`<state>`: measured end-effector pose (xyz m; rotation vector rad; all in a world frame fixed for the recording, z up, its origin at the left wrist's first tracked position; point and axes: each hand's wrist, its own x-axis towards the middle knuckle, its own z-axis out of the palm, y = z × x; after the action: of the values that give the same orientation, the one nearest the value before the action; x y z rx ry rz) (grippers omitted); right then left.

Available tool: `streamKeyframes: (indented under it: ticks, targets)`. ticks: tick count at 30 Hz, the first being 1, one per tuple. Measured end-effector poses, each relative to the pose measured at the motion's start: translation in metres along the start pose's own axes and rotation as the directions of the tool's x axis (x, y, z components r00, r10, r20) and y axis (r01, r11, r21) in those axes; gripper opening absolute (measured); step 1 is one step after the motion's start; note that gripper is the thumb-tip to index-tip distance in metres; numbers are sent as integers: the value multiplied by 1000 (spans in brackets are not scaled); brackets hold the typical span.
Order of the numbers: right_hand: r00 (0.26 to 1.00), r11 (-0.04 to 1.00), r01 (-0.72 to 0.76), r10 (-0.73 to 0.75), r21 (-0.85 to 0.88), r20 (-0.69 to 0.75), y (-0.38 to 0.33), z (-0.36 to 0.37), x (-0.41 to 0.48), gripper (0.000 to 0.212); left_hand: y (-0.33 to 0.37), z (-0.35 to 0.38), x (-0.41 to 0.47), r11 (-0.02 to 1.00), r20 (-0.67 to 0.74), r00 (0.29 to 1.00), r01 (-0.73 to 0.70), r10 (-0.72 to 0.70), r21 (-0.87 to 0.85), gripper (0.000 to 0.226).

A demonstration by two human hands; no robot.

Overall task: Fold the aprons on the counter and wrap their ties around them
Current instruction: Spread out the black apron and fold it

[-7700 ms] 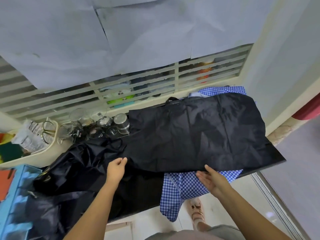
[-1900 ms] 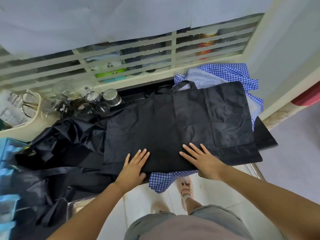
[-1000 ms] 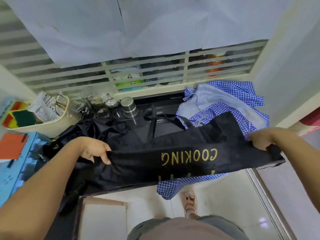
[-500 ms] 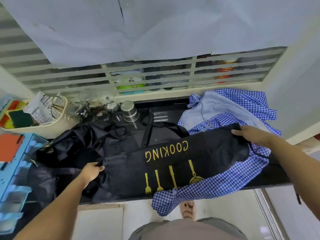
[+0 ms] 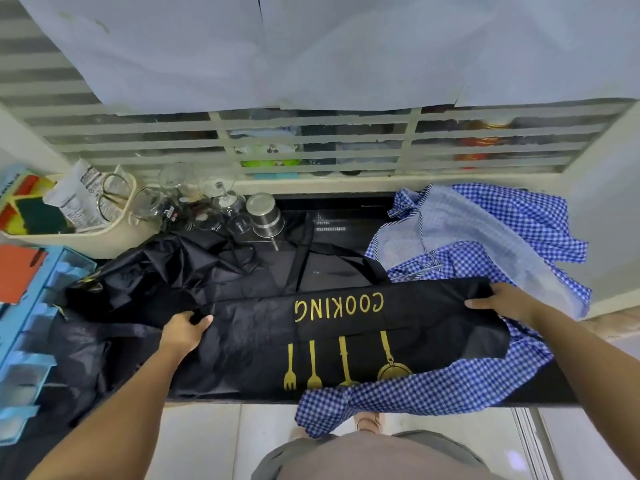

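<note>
After being turned print-up within the last second, the black fabric apron with gold "COOKING" lettering [image 5: 346,327] lay lengthwise on the dark counter [image 5: 547,389], left hand [image 5: 185,329] and right hand [image 5: 502,303] each pinching an end; further folding remained.

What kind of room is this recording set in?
Probably a home kitchen: a dark counter below a louvred window carries drinking glasses, a steel canister and a tub of scouring sponges, plus a black apron printed COOKING.
</note>
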<state>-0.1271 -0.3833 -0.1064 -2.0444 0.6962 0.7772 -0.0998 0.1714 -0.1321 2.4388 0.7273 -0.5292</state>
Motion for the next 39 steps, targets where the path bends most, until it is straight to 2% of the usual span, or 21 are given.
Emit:
streamKeyframes:
  ticks: [2,4,6,7,9,11,12,14,15,17,19,21,23,24,26,28,31,33,35,36,39]
  targets:
    - [999,999,10,-7,48,-54,4,2,2,24,4,-1,8,997,60,996,62,-65,53,35]
    - [995,998,27,-21,52,-96,8,5,5,25,11,-2,11,991,60,993,96,-102,96,33]
    - [991,999,34,-33,6,-128,9,7,7,25,19,0,8,985,-24,992,125,-123,123,38]
    - [988,999,32,-34,-17,-150,9,9,8,25,23,4,3,980,-115,989,116,-98,163,46]
    - [979,995,36,-54,-93,-199,10,12,12,28,36,17,-12,957,-257,965,24,53,289,57]
    - [965,980,25,-75,-196,-250,10,15,13,34,50,36,-29,903,-297,911,-153,287,401,60]
    - [956,972,20,-86,-233,-280,10,18,13,35,58,46,-39,870,-274,882,-245,384,429,59]
    - [919,960,12,-121,-279,-376,5,24,8,32,73,69,-60,781,-133,826,-448,548,436,55]
    - [875,951,6,-154,-309,-459,0,29,4,33,79,81,-71,724,-47,788,-538,614,432,56]
    - [729,908,-25,-270,-419,-629,-10,45,-6,45,84,106,-90,624,124,732,-646,670,439,61]
    - [608,821,33,-469,-569,-641,-20,72,-13,54,85,125,-102,599,224,729,-668,647,441,68]
    - [555,738,198,-627,-645,-547,-24,105,-24,55,80,139,-105,617,260,756,-645,601,451,73]
    - [526,722,340,-677,-602,-515,-19,130,-39,53,73,148,-105,619,280,768,-633,576,465,78]
    - [536,772,377,-632,-512,-559,-13,137,-47,51,70,150,-105,613,284,766,-635,576,470,82]
    - [595,902,395,-394,-171,-701,-3,140,-65,47,66,152,-102,614,276,759,-644,590,457,96]
    - [628,922,353,-106,161,-771,10,129,-78,47,64,153,-101,619,271,754,-649,598,442,105]
    - [664,908,217,131,357,-736,38,106,-83,55,64,154,-104,622,265,760,-642,594,448,102]
    - [763,868,184,169,461,-624,53,94,-80,46,65,154,-105,625,268,763,-639,588,449,102]
    - [884,851,158,103,500,-455,62,83,-76,28,65,152,-106,628,269,768,-634,582,451,106]
    - [916,885,132,63,446,-395,67,76,-75,29,65,153,-107,623,275,767,-635,580,457,108]
    - [946,987,66,-15,147,-324,75,51,-70,36,66,152,-106,579,313,762,-638,567,507,115]
